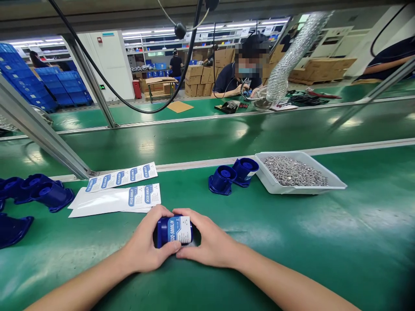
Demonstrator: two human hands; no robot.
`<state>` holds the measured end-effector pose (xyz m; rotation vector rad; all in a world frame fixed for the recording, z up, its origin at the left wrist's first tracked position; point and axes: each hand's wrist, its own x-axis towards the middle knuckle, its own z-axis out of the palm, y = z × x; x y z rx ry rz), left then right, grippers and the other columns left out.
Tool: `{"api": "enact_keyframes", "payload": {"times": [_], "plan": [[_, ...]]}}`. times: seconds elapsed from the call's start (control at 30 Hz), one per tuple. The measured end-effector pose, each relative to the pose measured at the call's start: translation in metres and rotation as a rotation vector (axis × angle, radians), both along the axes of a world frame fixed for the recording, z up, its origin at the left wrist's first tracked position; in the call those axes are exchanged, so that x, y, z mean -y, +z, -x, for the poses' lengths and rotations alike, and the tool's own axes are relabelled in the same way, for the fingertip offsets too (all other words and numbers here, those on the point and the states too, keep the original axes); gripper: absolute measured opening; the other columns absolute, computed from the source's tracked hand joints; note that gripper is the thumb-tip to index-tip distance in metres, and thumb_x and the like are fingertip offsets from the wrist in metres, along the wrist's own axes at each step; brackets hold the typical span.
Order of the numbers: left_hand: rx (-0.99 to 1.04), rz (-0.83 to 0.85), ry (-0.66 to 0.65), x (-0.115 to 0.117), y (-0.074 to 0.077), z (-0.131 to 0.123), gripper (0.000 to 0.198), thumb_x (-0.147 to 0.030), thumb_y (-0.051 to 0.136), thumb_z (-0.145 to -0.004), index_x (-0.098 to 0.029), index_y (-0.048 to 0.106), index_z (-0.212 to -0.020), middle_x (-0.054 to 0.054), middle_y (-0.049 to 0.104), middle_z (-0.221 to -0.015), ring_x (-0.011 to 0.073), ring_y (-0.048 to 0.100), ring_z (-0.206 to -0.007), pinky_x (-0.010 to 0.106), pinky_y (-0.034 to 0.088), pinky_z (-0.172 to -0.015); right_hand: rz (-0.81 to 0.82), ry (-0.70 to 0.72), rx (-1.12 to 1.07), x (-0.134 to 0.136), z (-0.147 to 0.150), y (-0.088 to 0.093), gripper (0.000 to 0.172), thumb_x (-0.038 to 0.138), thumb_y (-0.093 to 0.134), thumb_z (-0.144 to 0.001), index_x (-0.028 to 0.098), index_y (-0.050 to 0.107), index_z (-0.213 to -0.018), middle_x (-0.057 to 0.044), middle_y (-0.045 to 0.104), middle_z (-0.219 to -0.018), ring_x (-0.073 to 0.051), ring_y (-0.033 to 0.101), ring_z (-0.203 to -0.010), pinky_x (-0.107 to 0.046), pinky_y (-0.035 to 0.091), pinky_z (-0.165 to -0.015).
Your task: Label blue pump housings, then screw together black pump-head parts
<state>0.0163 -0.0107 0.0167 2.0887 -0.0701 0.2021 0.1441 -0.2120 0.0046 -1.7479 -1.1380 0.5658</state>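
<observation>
A dark blue plastic housing with a blue-and-white label on it lies on the green belt in front of me. My left hand wraps around its left end, fingers curled over it. My right hand grips its right end, thumb pressed along the label's lower edge. Just beyond my hands lie label sheets with blue-and-white stickers on white backing.
Two blue housings stand beside a white tray of small metal parts. More blue housings sit at the left. A slanted metal frame post rises at left. Another person works across the line.
</observation>
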Motion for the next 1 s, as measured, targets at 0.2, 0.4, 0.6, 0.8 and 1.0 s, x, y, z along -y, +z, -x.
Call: {"api": "enact_keyframes", "payload": {"times": [0.2,0.4,0.6,0.8,1.0], "plan": [[0.207,-0.003,-0.031,0.003,-0.001,-0.003,0.037,-0.026,0.079,-0.092,-0.028,0.057,-0.121,0.006,0.063,-0.116,0.0255,0.062,-0.105,0.041,0.051,-0.093,-0.110,-0.115,-0.005,-0.003,0.003,-0.006,0.074,0.035,0.097,-0.069,0.022,0.073,-0.138,-0.012,0.076,-0.137,-0.038,0.071,-0.127,-0.054,0.052,-0.115],[0.225,0.029,0.011,0.007,0.007,-0.003,0.029,-0.021,0.081,-0.091,-0.027,0.063,-0.112,0.005,0.068,-0.110,0.0235,0.066,-0.100,0.037,0.051,-0.088,-0.283,-0.039,-0.138,-0.003,0.003,0.004,0.060,0.024,0.095,-0.069,0.026,0.082,-0.127,-0.007,0.081,-0.127,-0.033,0.078,-0.115,-0.040,0.063,-0.097],[0.196,0.047,0.030,0.010,0.009,-0.003,0.024,-0.022,0.084,-0.088,-0.025,0.066,-0.105,0.006,0.070,-0.108,0.0233,0.066,-0.096,0.036,0.051,-0.084,-0.257,-0.032,-0.214,-0.002,0.001,0.006,0.064,0.023,0.098,-0.065,0.027,0.082,-0.127,-0.008,0.081,-0.127,-0.035,0.077,-0.117,-0.044,0.064,-0.100],[0.188,0.041,0.044,0.013,0.012,-0.007,0.014,-0.021,0.075,-0.095,-0.023,0.063,-0.088,0.003,0.069,-0.098,0.0199,0.066,-0.089,0.034,0.050,-0.080,-0.250,-0.025,-0.333,0.001,0.001,0.005,0.056,0.035,0.097,-0.073,0.025,0.082,-0.126,-0.010,0.081,-0.126,-0.036,0.076,-0.120,-0.049,0.062,-0.105],[0.083,0.066,0.103,0.015,0.016,-0.008,0.013,-0.027,0.075,-0.095,-0.022,0.065,-0.087,0.003,0.069,-0.094,0.0211,0.066,-0.088,0.035,0.051,-0.081,-0.173,-0.007,-0.443,0.001,-0.003,0.007,0.057,0.040,0.098,-0.073,0.026,0.082,-0.126,-0.008,0.078,-0.133,-0.038,0.071,-0.131,-0.054,0.057,-0.114]]}}
